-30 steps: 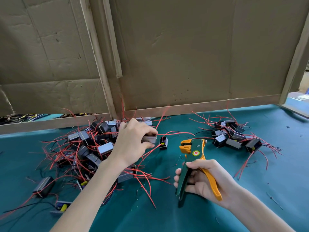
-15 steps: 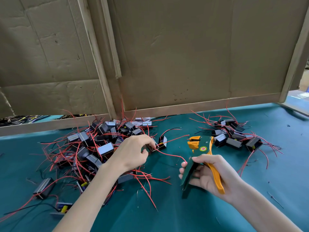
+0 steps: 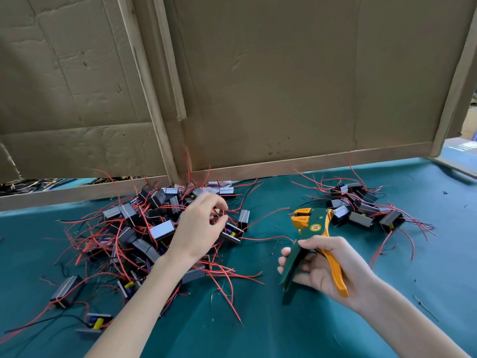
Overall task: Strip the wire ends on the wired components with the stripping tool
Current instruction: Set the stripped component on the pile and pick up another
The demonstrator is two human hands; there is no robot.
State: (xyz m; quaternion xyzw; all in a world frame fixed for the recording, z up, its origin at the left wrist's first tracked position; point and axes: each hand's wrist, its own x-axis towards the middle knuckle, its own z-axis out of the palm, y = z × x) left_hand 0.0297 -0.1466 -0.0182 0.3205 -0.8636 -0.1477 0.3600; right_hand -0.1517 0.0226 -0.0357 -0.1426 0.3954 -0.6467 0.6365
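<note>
A big tangle of small black wired components (image 3: 144, 228) with red wires lies left of centre on the green table (image 3: 284, 326). My left hand (image 3: 198, 231) reaches over its right edge, thumb and fingers curled and pinching red wires (image 3: 219, 212) just above one component (image 3: 232, 233). The fingertips are blurred. My right hand (image 3: 322, 272) grips the stripping tool (image 3: 313, 228) by its green and orange handles, jaws pointing away from me and empty. A long red wire (image 3: 265, 239) runs from the component toward the tool.
A smaller heap of wired components (image 3: 361, 210) sits at the right, beyond the tool. Cardboard panels in wooden frames (image 3: 284, 86) wall off the back of the table. Loose wire bits (image 3: 426, 307) lie on the cloth at the right.
My left hand drew a component out of the pile's far edge toward me, then shifted its fingers onto the red wires. The right hand brought the tool slightly right and further from me.
</note>
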